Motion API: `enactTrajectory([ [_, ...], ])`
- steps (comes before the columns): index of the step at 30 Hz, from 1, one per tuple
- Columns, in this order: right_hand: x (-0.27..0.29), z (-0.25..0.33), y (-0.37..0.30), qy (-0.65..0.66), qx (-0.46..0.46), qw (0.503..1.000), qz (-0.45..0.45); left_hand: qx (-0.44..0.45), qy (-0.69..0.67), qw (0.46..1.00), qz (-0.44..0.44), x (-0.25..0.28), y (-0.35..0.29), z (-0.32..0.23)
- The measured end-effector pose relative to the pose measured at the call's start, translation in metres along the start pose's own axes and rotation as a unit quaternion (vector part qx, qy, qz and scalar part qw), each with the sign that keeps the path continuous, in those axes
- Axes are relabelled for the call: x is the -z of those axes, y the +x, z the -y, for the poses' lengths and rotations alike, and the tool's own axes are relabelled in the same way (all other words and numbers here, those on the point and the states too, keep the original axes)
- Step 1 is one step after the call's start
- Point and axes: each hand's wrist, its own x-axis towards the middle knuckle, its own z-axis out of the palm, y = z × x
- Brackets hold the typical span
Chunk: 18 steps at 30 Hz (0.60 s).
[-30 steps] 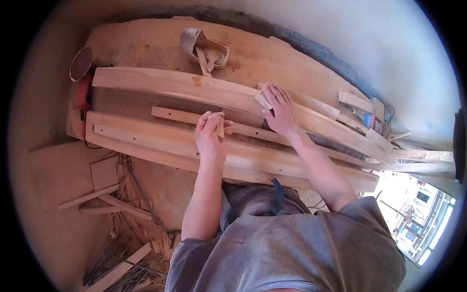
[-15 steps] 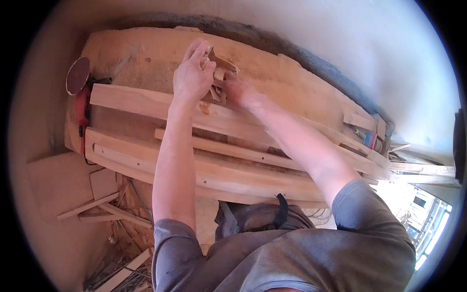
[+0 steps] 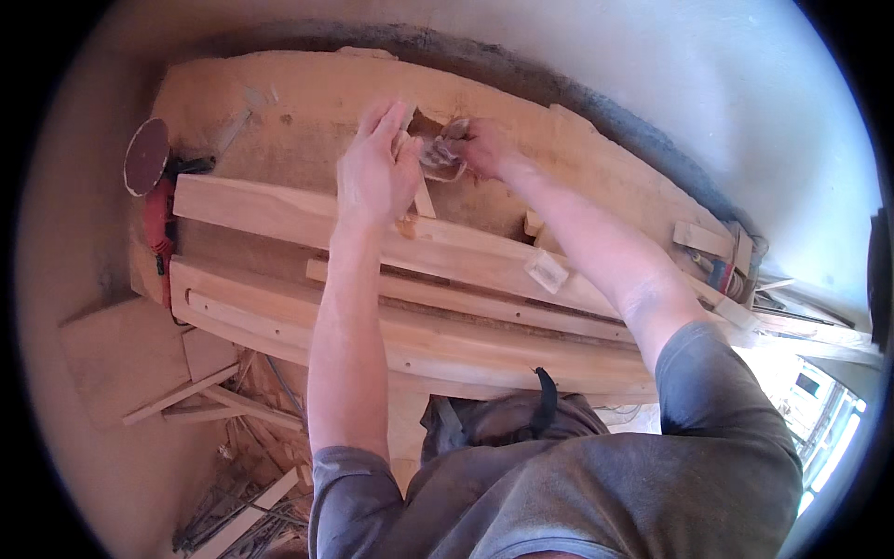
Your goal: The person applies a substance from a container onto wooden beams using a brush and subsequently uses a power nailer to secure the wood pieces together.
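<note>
"Tub [image 3: 426,125] first: where is it sitting?"

"It's showing between the left hand [image 3: 378,173] and the right hand [image 3: 486,150], over the bench [image 3: 312,149], beyond the long wooden beam [image 3: 247,205]. I can't tell whether it's touching the board."

"What's the left one doing?"

"It's curving against the tub's left side, fingers pointing away from the body and hiding much of that wall. Whether it's gripping, I can't tell."

"And the right?"

"Its fingers are clasping a pale greyish thing [image 3: 440,152] at the tub's right part. Blur is hiding what that is."

"Anything poking out?"

"A flat wooden stick [image 3: 425,198] is slanting from the tub toward the beam."

"What else is lying about?"

"A small pale block [image 3: 547,271] is resting on the beam, just beside the right forearm [image 3: 605,256]. Well apart, at the left, a red disc sander [image 3: 158,219] is lying."
</note>
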Motion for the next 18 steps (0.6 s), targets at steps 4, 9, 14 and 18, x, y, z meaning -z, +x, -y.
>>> enactTrajectory([
  [4,0.019,-0.057,0.019,0.329,0.085,0.928,-0.150,-0.031,-0.001,0.997,-0.072,-0.018,-0.006,-0.002],
  [9,0.033,-0.060,-0.039,0.634,0.021,0.758,-0.149,0.247,-0.476,0.820,-0.200,-0.019,-0.051,-0.018],
  [14,0.039,-0.039,-0.140,0.712,0.045,0.691,-0.120,0.234,-0.725,0.622,-0.182,-0.025,-0.098,-0.048],
  [18,0.044,-0.023,-0.222,0.687,0.126,0.703,-0.135,0.168,-0.766,0.607,-0.127,-0.022,-0.132,-0.078],
])
